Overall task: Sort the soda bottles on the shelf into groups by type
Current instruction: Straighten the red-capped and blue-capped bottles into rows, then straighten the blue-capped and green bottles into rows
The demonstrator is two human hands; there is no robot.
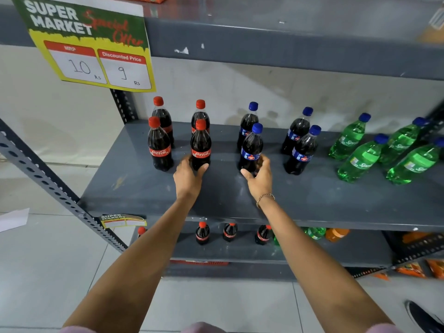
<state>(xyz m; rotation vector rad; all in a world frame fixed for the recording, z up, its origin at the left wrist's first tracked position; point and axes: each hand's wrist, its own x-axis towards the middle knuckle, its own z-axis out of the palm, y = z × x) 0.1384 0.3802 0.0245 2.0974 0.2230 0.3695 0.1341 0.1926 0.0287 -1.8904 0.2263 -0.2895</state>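
Note:
On the grey shelf stand three groups of bottles. At the left are several red-capped Coca-Cola bottles; my left hand wraps the base of the front right one. In the middle are several blue-capped dark cola bottles; my right hand grips the base of the front left one. At the right stand several green Sprite bottles with blue caps. All bottles are upright.
A price sign hangs from the upper shelf at the left. The lower shelf holds more Coca-Cola bottles, a green bottle and an orange bottle. A slotted metal upright runs along the left. Snack packets lie at the bottom right.

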